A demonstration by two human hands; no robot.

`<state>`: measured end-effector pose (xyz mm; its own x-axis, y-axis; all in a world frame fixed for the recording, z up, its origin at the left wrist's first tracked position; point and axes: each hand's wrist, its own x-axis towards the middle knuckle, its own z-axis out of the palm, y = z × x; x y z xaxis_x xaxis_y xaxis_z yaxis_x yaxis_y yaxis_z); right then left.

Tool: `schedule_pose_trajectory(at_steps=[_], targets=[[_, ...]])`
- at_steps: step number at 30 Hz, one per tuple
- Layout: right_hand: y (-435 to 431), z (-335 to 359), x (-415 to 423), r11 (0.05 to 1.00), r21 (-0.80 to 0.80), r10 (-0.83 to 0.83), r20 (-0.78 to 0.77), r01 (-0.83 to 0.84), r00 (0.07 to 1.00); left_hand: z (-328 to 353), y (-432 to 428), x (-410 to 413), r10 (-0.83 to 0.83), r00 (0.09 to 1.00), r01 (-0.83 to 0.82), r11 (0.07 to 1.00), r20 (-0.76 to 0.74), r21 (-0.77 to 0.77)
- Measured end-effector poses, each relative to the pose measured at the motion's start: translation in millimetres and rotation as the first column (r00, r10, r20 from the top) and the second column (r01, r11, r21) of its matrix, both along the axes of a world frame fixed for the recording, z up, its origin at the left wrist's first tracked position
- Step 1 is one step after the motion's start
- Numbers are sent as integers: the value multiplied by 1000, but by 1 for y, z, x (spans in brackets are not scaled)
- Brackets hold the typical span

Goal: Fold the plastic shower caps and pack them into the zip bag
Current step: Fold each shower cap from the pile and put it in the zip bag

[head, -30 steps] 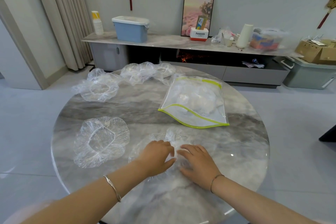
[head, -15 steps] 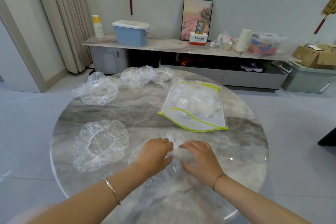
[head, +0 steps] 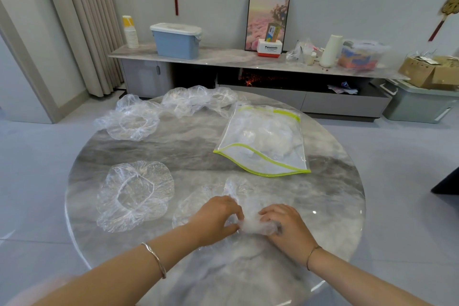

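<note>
The round grey marble table (head: 198, 149) holds everything. On its far right part lies the clear plastic zip bag with yellow-green edging (head: 288, 161), with white crumpled plastic bunched inside. Left of the bag and nearer the person, a spread clear shower cap (head: 135, 194) lies flat. Left of the bag and farther off sit a second loose cap (head: 131, 122) and a heap of caps (head: 198, 99). Just on the near side of the bag, the crinkled clear shower cap (head: 253, 225) is gathered into a wad. The left hand (head: 216, 216) and right hand (head: 288, 226) each pinch it with curled fingers.
</note>
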<state>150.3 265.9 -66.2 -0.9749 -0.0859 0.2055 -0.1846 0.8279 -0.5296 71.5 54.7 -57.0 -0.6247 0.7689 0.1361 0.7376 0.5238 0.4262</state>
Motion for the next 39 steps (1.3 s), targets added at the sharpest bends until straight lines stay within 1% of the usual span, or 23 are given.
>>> schedule_pose_trajectory(at_steps=[3, 7, 8, 10, 12, 13, 15, 17, 19, 20, 21, 23, 25, 28, 30, 31, 32, 33, 35, 36, 37, 38, 39], targets=[[7, -6, 3, 999, 53, 10, 53, -13, 999, -1, 3, 6, -21, 1000, 20, 998, -6, -67], [6, 0, 5, 998, 65, -19, 184, 8, 983, 5, 9, 9, 24, 999, -22, 998, 36, -64], [5, -1, 3, 998, 30, -59, 212, 53, 976, 5, 10, 9, 56, 997, -53, 997, 60, -49], [6, -4, -1, 977, -122, -136, 258, 172, 957, 4, 12, 8, 127, 981, -125, 992, 145, -26], [6, -5, -6, 918, -280, -185, 325, 281, 928, 5, 15, 8, 204, 955, -206, 978, 215, -11], [6, -4, -10, 893, -316, -204, 348, 320, 915, 7, 16, 8, 238, 947, -244, 970, 215, -1], [7, -1, -16, 846, -360, -248, 388, 394, 887, 8, 19, 6, 267, 960, -271, 962, 88, 40], [6, 3, -21, 808, -383, -274, 428, 448, 861, 9, 22, 5, 208, 970, -200, 977, -123, 80], [5, 6, -25, 804, -363, -281, 464, 470, 840, 7, 24, 4, 2, 946, 8, 1000, -325, 28], [4, 7, -26, 807, -347, -285, 481, 478, 829, 4, 25, 3, -114, 913, 103, 993, -391, -49], [3, 9, -27, 807, -333, -291, 494, 488, 819, 1, 25, 4, -191, 881, 140, 979, -434, -146], [3, 11, -28, 813, -300, -309, 504, 499, 806, -3, 25, 8, -231, 917, 134, 946, -326, -295], [6, 12, -28, 843, -221, -335, 498, 491, 800, -10, 24, 11, -215, 955, 131, 924, -205, -360], [20, 11, -28, 851, -53, -436, 484, 522, 759, -10, 28, 11, -191, 967, 118, 924, -170, -364], [29, 12, -26, 845, 68, -511, 398, 531, 762, -9, 31, 9, -170, 974, 109, 932, -151, -345], [32, 13, -25, 847, 109, -526, 325, 521, 786, -8, 32, 9, -165, 975, 106, 934, -147, -342], [33, 14, -23, 860, 112, -510, 236, 498, 827, -8, 32, 8, -160, 976, 102, 936, -147, -336], [30, 16, -21, 893, 85, -449, 133, 441, 883, -9, 33, 7, -154, 977, 100, 940, -145, -326], [23, 22, -17, 975, 74, -203, -89, 210, 975, -8, 35, 5, -150, 980, 102, 944, -134, -312], [21, 22, -16, 987, 135, -65, -148, 85, 987, -8, 35, 4, -151, 980, 105, 945, -131, -309], [20, 20, -14, 979, 203, 51, -169, -16, 984, -8, 36, 4, -152, 980, 106, 946, -131, -305], [20, 15, -13, 965, 248, 119, -142, -81, 983, -7, 36, 3, -153, 979, 107, 947, -135, -303], [21, 12, -11, 956, 271, 137, -83, -110, 987, -6, 37, 4, -153, 979, 105, 948, -138, -302]])
